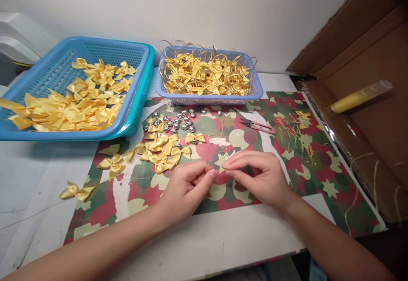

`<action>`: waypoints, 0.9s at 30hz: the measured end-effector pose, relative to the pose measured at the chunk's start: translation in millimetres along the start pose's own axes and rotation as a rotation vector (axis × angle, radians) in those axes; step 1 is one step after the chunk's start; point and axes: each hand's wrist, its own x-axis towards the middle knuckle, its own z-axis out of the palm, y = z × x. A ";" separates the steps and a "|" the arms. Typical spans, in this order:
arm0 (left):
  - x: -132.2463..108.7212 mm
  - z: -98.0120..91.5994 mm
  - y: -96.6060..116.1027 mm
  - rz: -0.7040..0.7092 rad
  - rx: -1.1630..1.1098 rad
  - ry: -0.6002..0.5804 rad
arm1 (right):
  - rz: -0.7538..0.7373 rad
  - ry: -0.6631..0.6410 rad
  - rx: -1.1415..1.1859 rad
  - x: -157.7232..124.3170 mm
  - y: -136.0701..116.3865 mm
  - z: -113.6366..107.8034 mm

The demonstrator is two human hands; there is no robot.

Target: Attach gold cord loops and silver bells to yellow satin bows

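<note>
My left hand [188, 187] and my right hand [256, 177] meet over the patterned paper [318, 174], fingertips pinched together on a thin gold thread [218, 145] that loops up from between them. A heap of yellow satin bows [161, 149] lies just beyond my left hand. Small silver heart beads [178, 121] are scattered behind the bows. What exactly sits between my fingertips is too small to make out.
A big blue basket [140, 89] of yellow bows stands back left. A smaller lilac basket [210, 98] holds bows with gold loops. Pink thread snips [258, 126] lie on the paper. A cardboard box [366, 81] with a yellow roll [360, 97] fills the right side.
</note>
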 end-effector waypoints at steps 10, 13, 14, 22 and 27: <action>1.0 -29.4 24.1 -0.026 0.217 -0.240 | -0.101 -0.041 -0.013 0.7 -0.4 -1.4; 7.7 -57.4 46.5 0.023 0.414 -0.283 | -0.177 -0.060 -0.021 0.8 -1.5 -2.5; 11.0 -62.1 51.7 0.026 0.387 -0.215 | -0.203 -0.065 -0.030 1.0 -1.8 -2.8; 35.4 -14.9 23.2 -0.303 -0.425 -0.388 | -0.339 -0.053 -0.119 4.8 -0.9 -7.1; 30.0 -2.1 -1.7 -0.481 -0.705 -0.415 | -0.354 -0.075 -0.120 4.8 1.9 -9.0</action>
